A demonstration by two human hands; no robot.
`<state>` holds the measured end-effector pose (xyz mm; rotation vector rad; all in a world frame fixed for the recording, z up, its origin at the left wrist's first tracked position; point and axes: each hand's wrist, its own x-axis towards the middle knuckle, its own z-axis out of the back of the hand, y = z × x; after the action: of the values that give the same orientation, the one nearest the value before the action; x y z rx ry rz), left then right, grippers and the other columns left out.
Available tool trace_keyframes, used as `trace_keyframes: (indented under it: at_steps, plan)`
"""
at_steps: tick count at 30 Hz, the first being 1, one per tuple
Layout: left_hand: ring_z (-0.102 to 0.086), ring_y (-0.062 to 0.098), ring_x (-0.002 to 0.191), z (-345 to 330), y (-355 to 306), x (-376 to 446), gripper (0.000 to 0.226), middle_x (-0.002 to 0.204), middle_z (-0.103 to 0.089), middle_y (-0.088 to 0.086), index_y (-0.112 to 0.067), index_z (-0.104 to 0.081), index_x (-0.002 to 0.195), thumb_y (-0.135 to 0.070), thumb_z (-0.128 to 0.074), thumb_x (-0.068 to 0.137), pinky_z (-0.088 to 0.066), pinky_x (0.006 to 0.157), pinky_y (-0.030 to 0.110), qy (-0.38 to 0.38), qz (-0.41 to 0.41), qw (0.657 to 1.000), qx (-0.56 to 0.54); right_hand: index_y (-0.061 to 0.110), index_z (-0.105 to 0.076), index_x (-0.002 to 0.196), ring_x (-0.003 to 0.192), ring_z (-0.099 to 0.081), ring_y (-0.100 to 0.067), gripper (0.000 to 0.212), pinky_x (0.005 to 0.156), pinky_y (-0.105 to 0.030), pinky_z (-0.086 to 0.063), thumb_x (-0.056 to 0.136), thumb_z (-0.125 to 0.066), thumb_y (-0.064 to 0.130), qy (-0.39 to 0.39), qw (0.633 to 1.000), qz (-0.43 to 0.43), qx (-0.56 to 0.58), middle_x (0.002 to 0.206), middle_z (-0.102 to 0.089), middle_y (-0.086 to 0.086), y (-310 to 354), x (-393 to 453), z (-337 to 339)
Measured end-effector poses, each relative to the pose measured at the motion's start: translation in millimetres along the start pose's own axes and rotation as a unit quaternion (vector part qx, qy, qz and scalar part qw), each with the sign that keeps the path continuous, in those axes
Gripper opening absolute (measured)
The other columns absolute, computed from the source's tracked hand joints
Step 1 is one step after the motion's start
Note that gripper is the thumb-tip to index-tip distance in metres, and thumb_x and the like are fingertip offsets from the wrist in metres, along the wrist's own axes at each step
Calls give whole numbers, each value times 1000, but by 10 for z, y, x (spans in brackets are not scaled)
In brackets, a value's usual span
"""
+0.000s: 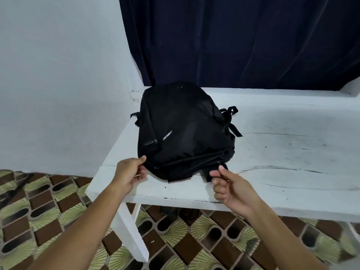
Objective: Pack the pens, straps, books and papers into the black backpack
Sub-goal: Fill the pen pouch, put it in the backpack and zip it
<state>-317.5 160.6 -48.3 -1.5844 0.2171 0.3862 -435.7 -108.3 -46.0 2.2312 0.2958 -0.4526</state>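
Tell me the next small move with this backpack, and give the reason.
Probably open the zipper. The black backpack lies flat and looks zipped on the white table; the left hand pinches its near corner and the right hand pinches a strap. No pens, books or papers are in view.

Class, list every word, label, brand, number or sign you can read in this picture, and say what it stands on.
Nothing can be read.
Small grey label on the front of the black backpack: it bears light marks, too small and blurred to read.
White table, wall, dark curtain and patterned floor: no text visible.
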Motion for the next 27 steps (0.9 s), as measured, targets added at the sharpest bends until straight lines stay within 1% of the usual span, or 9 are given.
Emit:
trace_keyframes:
  at_steps: [1,2,5,9,13,15,21,24,27]
  plan:
    - [-49,15,50,-5,6,-5,20,59,-51,7,-5,-57,76,-14,-67,91,-51,47,25,-1,-1,1000,-3,2,-67,90,42,-39,-8,22,36,-18,-30,86,-69,24,-6,999,-1,-53,61,-54,-5,-22,27,-82]
    - [-49,15,51,-5,19,-17,21,59,-51,7,-6,-57,75,-14,-67,91,-52,47,25,-1,1,1000,-11,0,-67,96,43,-39,-7,21,38,-17,-30,93,-61,20,-6,995,1,-96,62,-55,-5,-59,63,-162]
    - [-54,16,52,-6,41,-54,21,58,-54,7,-5,-58,75,-16,-68,90,-57,50,28,3,7,999,-37,-4,-67,101,46,-43,-7,18,42,-15,-32,92,-63,10,9,987,4,-161,64,-59,-5,-205,190,-354]
    - [-63,19,51,-7,38,-81,20,67,-56,12,2,-60,84,-15,-69,89,-62,59,37,20,15,997,-68,-7,-68,100,46,-49,-8,17,41,-15,-35,89,-65,6,21,988,-14,-153,66,-63,-9,-354,288,-532]
    - [-69,24,67,16,60,-134,27,87,-64,19,3,-62,98,-14,-76,83,-61,63,39,53,24,996,-70,-7,-67,103,46,-51,-9,18,41,-14,-34,91,-64,6,33,988,-30,-145,66,-64,-10,-474,375,-666]
    - [-71,25,71,6,83,-165,27,95,-69,19,-1,-60,97,-15,-77,82,-61,64,39,67,23,996,-60,-6,-66,102,46,-51,-9,17,41,-14,-35,92,-63,8,38,988,-36,-144,66,-64,-9,-520,419,-729]
    - [-71,25,66,-24,88,-170,17,79,-71,17,-1,-62,82,-10,-76,82,-62,71,39,67,26,994,-84,-8,-64,106,48,-52,-11,21,42,-16,-36,96,-58,9,48,986,-45,-153,66,-63,-9,-629,524,-839]
    - [-71,24,64,-9,76,-163,17,79,-68,18,1,-63,83,-9,-77,81,-62,67,35,63,29,995,-78,-8,-65,105,50,-52,-12,21,42,-17,-37,96,-58,10,44,986,-49,-151,68,-62,-10,-686,558,-880]
    - [-71,24,64,14,62,-157,16,78,-67,18,2,-63,85,-7,-76,82,-61,64,32,69,35,994,-71,-4,-66,100,51,-51,-11,18,42,-17,-37,96,-57,11,42,990,-66,-121,68,-61,-9,-721,608,-916]
